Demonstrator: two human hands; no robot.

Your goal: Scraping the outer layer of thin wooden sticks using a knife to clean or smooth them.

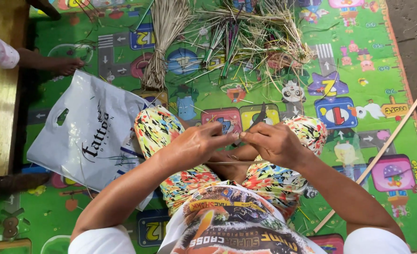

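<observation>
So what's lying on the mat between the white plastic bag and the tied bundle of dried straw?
Head view: only bare colourful play mat between white plastic bag and straw bundle.

The plastic bag point(84, 134) lies on the play mat point(368, 70). Right of the bag: both hands. Beyond it: a tied fibre bundle point(163, 42), loose strips point(250, 35) further right.

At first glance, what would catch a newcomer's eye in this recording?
Centre frame, the left hand and right hand meet fingertip to fingertip, pinching a thin pale strip over the lap. Beyond them a tied bundle of dried fibre and a loose heap of green and straw-coloured strips lie on the bright play mat. A white plastic bag lies to the left.
</observation>
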